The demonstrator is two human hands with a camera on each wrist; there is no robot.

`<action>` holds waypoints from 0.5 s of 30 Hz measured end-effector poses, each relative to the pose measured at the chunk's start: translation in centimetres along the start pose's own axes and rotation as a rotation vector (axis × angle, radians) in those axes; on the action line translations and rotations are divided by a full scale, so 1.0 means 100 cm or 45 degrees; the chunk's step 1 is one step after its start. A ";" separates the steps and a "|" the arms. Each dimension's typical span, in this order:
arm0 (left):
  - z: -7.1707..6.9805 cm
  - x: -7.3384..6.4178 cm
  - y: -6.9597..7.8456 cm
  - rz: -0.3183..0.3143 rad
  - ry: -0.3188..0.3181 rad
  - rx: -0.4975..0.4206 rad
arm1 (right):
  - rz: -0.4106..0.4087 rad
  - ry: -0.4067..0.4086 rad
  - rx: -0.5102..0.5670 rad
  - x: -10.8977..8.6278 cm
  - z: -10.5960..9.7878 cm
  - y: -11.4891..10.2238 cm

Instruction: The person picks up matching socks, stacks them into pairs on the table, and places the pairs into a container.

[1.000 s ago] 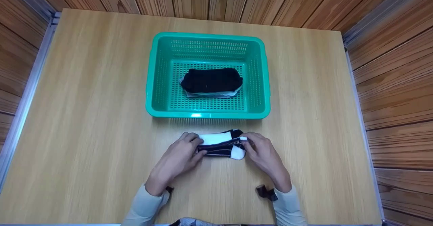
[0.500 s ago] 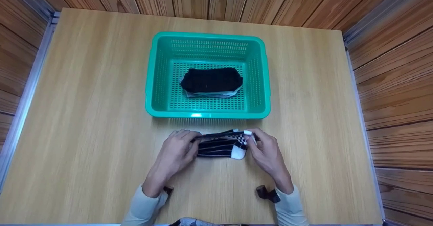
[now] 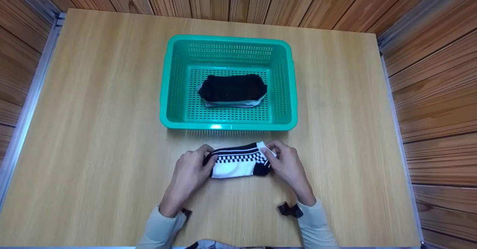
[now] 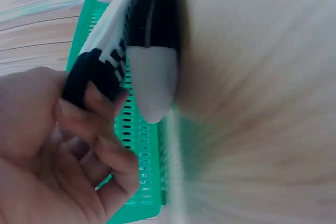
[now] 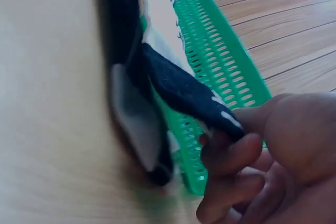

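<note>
A black and white sock bundle point(image 3: 237, 161) with stripes and a checker band lies on the wooden table point(image 3: 93, 129) just in front of a green basket point(image 3: 167, 92). My left hand point(image 3: 192, 170) pinches its left end point(image 4: 92, 74). My right hand point(image 3: 285, 163) pinches its right end point(image 5: 220, 116). In the wrist views the upper layer is lifted off the lower white part point(image 4: 152, 85). Inside the basket lies a folded stack of dark socks point(image 3: 233, 88).
The green basket point(image 4: 139, 145) stands at the table's middle, close behind the hands. Wooden slat walls point(image 3: 436, 73) enclose the table on the far side and both flanks. Bare tabletop stretches to the left and right of the hands.
Both hands have turned the sock's top layer over toward me. The white part and checker band now face up. The hands stayed in place by the basket's front.
</note>
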State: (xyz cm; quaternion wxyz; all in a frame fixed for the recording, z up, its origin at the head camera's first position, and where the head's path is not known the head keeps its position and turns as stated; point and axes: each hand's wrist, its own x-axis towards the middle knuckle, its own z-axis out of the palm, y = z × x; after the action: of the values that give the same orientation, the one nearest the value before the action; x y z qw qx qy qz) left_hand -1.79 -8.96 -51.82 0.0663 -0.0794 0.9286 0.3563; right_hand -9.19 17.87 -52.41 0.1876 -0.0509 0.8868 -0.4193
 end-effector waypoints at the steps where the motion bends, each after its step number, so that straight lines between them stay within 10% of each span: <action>1: 0.001 0.001 -0.001 -0.022 -0.019 0.031 | 0.006 0.002 -0.039 0.001 0.002 0.001; 15: 0.000 0.000 -0.004 -0.117 -0.038 0.060 | -0.046 0.097 -0.237 -0.001 0.003 -0.003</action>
State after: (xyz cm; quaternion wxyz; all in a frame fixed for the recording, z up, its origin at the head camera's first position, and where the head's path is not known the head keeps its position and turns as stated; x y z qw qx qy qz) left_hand -1.69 -9.23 -52.05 0.0983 -0.1149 0.9310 0.3321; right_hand -8.98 17.45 -52.33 0.1406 -0.0680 0.9274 -0.3399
